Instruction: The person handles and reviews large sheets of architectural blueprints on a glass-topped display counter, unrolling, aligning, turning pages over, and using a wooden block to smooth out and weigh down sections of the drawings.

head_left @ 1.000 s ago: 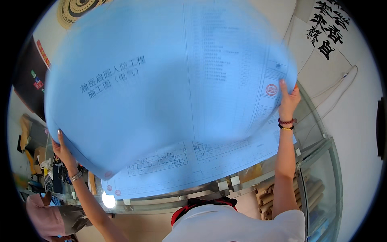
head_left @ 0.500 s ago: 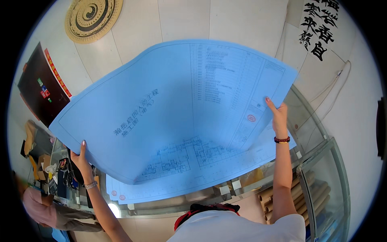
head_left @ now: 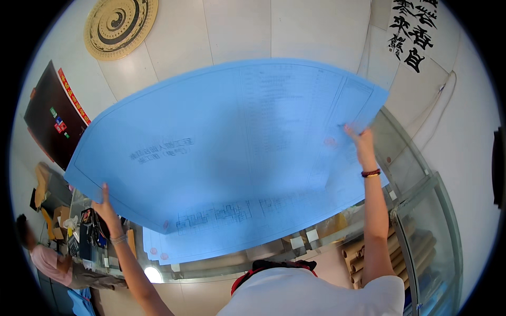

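A wide blue construction drawing sheet [head_left: 211, 121] is held up in front of me by its two sides, its upper edge bowed. My left hand [head_left: 108, 213] grips its lower left edge, thumb on the printed face and fingers behind. At the right edge, my right hand [head_left: 362, 145] pinches the sheet beside a small red round stamp; motion blurs the fingertips. Beneath lie more blue drawing sheets [head_left: 205, 253], with floor-plan lines showing below the raised sheet. They rest on a glass counter [head_left: 263, 252], much of which the paper hides.
Brown paper rolls [head_left: 358, 258] fill the glass case [head_left: 443, 231] at the right. A person in a pink top [head_left: 52, 266] stands at the left near a cluttered desk with a cardboard box [head_left: 60, 218]. A round yellow disc [head_left: 120, 26] hangs on the far wall.
The raised sheet's middle has flattened and spread, its printed title shifting left and blurring. Both hands still grip its sides, nearly in place. The person at the left has shifted slightly.
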### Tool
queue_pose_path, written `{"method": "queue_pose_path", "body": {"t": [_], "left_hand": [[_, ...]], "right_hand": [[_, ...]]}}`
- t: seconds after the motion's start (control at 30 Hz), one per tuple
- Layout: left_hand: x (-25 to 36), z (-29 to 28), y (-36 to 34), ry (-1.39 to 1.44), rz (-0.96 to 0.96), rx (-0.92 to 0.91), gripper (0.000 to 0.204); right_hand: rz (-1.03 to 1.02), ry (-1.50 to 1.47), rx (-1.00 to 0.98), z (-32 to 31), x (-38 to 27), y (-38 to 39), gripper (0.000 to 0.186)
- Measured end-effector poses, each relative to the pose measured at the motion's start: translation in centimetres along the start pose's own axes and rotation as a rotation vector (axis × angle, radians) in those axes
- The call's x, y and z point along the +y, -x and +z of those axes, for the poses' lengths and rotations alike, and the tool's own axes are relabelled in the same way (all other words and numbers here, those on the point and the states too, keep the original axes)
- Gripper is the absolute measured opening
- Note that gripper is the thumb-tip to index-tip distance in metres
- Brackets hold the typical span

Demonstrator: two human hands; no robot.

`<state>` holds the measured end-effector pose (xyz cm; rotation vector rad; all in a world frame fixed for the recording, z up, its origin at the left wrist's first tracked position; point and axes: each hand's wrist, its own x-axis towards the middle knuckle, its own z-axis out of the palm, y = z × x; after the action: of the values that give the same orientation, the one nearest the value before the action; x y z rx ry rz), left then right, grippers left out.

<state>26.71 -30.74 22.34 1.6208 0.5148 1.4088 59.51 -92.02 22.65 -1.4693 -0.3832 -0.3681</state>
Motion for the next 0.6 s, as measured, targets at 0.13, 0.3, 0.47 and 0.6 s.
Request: {"method": "queue_pose_path", "body": {"t": [0.13, 0.3, 0.47, 0.6], "left_hand": [[-6.3, 2.0, 4.3, -0.031, 0.072, 0.038, 0.029], [-3.6, -0.9, 0.8, -0.122, -0.155, -0.106, 0.028], [-1.8, -2.2, -1.4, -0.153, -0.204, -0.225, 0.029], [-6.7, -1.6, -0.8, -0.303, -0.249, -0.368, 0.028]], "right_hand": [[0.349, 0.348, -0.019, -3.7, 11.3, 2.6, 0.034], [-0.366, 0.25, -0.047, -4.7, 10.4, -0.8, 0.015], [0.351, 0.227, -0.183, -4.6, 3.5, -3.2, 0.02], [0.407, 0.322, -0.229, -5.9, 6.5, -2.6, 0.019]]}}
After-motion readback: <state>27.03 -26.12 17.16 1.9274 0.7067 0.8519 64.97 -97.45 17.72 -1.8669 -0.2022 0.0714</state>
